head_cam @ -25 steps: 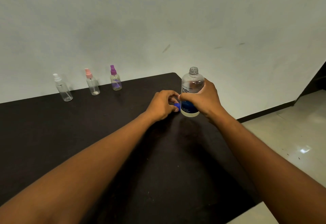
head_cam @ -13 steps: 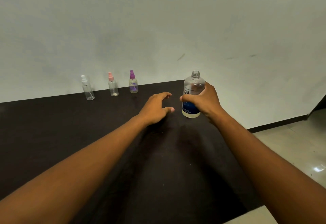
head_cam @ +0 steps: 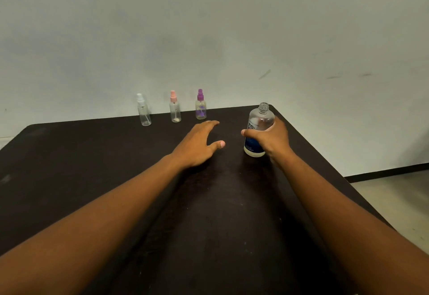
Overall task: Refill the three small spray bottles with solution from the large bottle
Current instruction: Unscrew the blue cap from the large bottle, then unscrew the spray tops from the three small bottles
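The right hand [head_cam: 272,140] grips the large bottle [head_cam: 257,129] (uncapped, upright) on the worktop [head_cam: 92,167]; the left hand [head_cam: 198,142] reaches forward, fingers spread, holding nothing.

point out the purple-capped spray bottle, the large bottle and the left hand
purple-capped spray bottle [head_cam: 200,109]: head view, on its clear body.
large bottle [head_cam: 261,118]: head view, on its clear shoulder above the label.
left hand [head_cam: 197,145]: head view, on its back.
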Action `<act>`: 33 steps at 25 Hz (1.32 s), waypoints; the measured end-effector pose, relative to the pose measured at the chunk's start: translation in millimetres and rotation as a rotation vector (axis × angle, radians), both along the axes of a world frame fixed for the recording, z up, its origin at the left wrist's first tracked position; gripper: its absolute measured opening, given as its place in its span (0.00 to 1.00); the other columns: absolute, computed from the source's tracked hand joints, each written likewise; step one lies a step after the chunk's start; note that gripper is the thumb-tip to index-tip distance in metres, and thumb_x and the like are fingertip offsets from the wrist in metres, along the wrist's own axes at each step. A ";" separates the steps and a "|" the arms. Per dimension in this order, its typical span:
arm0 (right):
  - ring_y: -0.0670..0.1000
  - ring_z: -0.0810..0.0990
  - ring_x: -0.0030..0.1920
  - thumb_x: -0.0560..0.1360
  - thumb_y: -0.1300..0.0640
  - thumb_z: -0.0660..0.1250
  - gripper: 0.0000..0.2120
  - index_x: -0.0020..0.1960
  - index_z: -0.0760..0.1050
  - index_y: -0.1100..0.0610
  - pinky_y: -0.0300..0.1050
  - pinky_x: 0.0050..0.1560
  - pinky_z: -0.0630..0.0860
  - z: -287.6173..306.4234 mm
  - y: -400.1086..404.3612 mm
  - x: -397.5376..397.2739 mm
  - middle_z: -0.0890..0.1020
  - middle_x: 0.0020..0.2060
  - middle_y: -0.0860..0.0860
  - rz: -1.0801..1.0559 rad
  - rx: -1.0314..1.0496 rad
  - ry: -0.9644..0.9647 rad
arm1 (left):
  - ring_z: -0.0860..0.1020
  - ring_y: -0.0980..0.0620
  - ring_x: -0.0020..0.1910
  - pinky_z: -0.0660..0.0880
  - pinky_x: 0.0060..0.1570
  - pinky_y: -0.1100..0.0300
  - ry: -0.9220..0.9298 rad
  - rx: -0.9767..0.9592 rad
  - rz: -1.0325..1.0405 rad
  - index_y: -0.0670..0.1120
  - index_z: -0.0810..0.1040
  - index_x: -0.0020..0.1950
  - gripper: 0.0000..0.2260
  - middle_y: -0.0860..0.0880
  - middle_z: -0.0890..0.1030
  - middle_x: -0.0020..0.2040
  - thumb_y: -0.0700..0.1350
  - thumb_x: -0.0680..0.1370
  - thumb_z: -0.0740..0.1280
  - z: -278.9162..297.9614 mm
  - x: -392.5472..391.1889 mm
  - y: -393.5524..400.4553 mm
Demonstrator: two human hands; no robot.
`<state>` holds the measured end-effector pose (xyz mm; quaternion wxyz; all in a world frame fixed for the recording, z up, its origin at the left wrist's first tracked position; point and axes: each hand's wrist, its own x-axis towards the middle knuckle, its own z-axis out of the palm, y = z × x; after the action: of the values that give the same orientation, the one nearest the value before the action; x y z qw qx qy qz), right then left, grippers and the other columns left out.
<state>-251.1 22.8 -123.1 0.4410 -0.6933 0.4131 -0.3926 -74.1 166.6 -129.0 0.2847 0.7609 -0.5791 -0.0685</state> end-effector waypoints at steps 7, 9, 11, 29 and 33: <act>0.49 0.81 0.57 0.59 0.50 0.85 0.40 0.68 0.73 0.52 0.37 0.49 0.77 -3.4 -1.3 3.1 0.81 0.58 0.48 0.039 -0.028 0.009 | 0.60 0.49 0.80 0.60 0.77 0.49 0.000 0.003 -0.003 0.51 0.60 0.81 0.33 0.48 0.62 0.82 0.58 0.80 0.68 -4.0 1.3 2.3; 0.50 0.79 0.61 0.57 0.46 0.86 0.46 0.70 0.70 0.51 0.45 0.58 0.79 -3.5 1.1 -1.4 0.79 0.62 0.48 0.064 -0.029 0.029 | 0.60 0.49 0.80 0.60 0.77 0.49 -0.003 0.000 0.000 0.51 0.60 0.81 0.33 0.48 0.62 0.82 0.58 0.80 0.68 -1.1 1.0 7.5; 0.52 0.77 0.66 0.58 0.43 0.85 0.50 0.73 0.66 0.51 0.51 0.65 0.78 3.1 9.9 -7.9 0.77 0.66 0.48 0.071 -0.060 0.058 | 0.60 0.48 0.80 0.61 0.76 0.49 -0.008 -0.004 0.009 0.50 0.59 0.82 0.34 0.48 0.62 0.82 0.59 0.80 0.68 6.0 -0.2 14.0; 0.50 0.64 0.78 0.72 0.44 0.77 0.47 0.82 0.54 0.49 0.50 0.76 0.66 74.4 126.6 17.3 0.62 0.79 0.47 0.269 -0.541 0.196 | 0.58 0.43 0.81 0.58 0.78 0.46 -0.293 -0.034 0.184 0.47 0.52 0.83 0.37 0.45 0.59 0.82 0.61 0.81 0.64 65.8 25.2 131.2; 0.52 0.66 0.77 0.71 0.43 0.77 0.47 0.81 0.55 0.51 0.54 0.74 0.68 63.9 114.5 56.1 0.64 0.79 0.49 0.263 -0.445 0.189 | 0.52 0.43 0.82 0.52 0.80 0.46 -0.361 -0.002 0.188 0.47 0.49 0.84 0.39 0.44 0.53 0.84 0.62 0.81 0.63 60.0 48.7 118.6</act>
<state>-195.0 137.3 -59.2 0.2846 -0.8543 0.2625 -0.3468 -25.3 285.1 -69.1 0.1820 0.8112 -0.5473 0.0965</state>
